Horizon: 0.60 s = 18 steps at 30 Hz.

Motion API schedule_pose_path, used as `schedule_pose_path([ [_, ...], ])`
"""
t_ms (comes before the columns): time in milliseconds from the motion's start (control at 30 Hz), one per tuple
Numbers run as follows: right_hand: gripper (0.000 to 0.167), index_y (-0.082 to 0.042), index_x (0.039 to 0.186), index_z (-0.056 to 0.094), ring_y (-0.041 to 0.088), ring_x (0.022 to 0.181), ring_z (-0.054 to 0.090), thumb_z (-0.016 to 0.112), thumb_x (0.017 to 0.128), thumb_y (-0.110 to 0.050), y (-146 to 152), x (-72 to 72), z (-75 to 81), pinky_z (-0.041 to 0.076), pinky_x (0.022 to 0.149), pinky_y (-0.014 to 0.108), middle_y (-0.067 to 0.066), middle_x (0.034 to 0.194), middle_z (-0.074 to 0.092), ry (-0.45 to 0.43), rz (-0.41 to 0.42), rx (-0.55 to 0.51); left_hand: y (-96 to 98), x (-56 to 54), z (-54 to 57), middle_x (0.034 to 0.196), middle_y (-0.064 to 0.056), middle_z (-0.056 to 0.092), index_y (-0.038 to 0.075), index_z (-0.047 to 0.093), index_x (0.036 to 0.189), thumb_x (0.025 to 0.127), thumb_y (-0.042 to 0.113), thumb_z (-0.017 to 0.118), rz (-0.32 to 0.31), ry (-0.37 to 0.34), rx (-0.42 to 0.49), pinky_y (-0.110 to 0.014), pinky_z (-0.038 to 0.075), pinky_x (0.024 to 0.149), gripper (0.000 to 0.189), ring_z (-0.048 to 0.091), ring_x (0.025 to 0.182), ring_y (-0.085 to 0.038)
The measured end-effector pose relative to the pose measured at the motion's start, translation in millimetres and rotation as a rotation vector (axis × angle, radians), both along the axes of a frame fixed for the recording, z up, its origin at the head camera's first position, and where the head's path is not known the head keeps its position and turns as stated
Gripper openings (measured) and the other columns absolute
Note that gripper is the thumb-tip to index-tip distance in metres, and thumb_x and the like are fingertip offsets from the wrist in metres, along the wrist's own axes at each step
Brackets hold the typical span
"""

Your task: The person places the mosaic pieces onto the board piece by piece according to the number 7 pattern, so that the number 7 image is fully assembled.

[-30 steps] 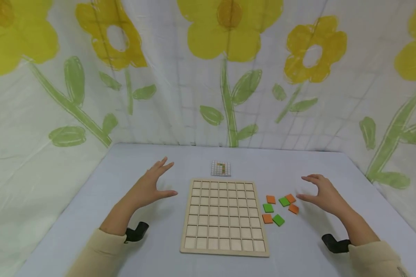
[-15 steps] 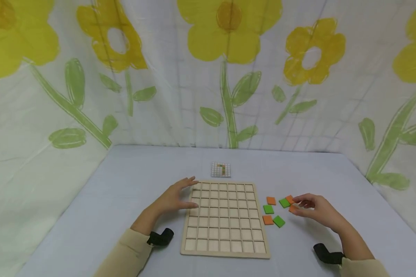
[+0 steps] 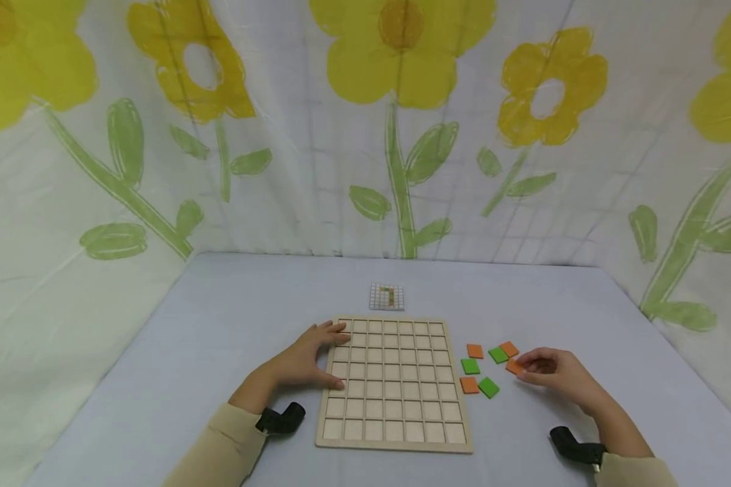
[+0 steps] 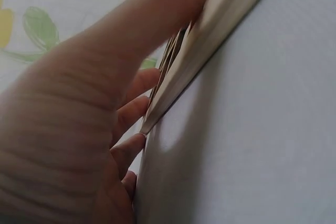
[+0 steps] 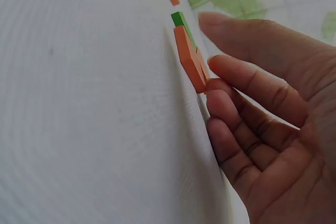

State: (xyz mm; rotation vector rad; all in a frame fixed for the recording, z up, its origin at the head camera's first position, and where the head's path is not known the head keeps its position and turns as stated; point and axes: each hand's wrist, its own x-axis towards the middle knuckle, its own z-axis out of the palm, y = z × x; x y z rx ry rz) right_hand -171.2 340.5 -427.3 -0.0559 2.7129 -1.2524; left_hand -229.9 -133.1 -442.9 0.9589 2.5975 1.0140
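Observation:
In the head view my left hand (image 3: 307, 358) rests on the left side of a pale wooden grid board (image 3: 394, 448), fingers and thumb spread over its frame. The left wrist view shows the thumb over the board's edge (image 4: 194, 59) and fingertips farther along it. My right hand (image 3: 560, 372) touches an orange square tile (image 3: 513, 366) at the right of the board. Seen from the right wrist, the fingertips are at this orange tile (image 5: 189, 59) while the thumb stands apart from it. A green tile (image 5: 177, 18) shows just behind.
Loose tiles lie between board and right hand: orange ones such as the near tile (image 3: 470, 385), and green ones such as the front tile (image 3: 489, 387). A small grid card (image 3: 386, 296) with coloured squares lies behind the board. A flowered curtain (image 3: 317, 203) hangs behind the table (image 3: 250, 284).
My left hand has moved right and down from above the table onto the board's left edge. My right hand has come down and left to the orange tile. The tiles lie as before.

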Motion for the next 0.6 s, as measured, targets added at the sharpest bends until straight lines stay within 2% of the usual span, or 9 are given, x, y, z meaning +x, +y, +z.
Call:
schedule_pose_path([
  [300,0.039,0.004,0.107,0.063,0.002,0.076,0.055,0.075,0.078,-0.019,0.7,1.2,-4.0,0.052,0.065,0.018,0.013,0.103,0.066,0.04,-0.002,-0.019,-1.0,0.2,0.5,0.153,-0.007,0.027,0.014,0.046,0.137,0.066,0.048,0.079,-0.004,-0.006,-0.02,-0.051,0.0,0.119,0.085,0.011,0.145,-0.028],
  [600,0.035,0.003,0.105,0.064,0.0,0.073,0.051,0.074,0.078,-0.019,-1.4,-0.5,-7.8,0.049,0.062,0.017,0.01,0.098,0.065,0.1,-0.011,0.069,-0.7,0.5,1.4,0.154,-0.007,0.027,0.014,0.046,0.137,0.067,0.048,0.079,0.003,-0.007,-0.028,-0.05,0.001,0.12,0.085,0.011,0.145,-0.028],
])
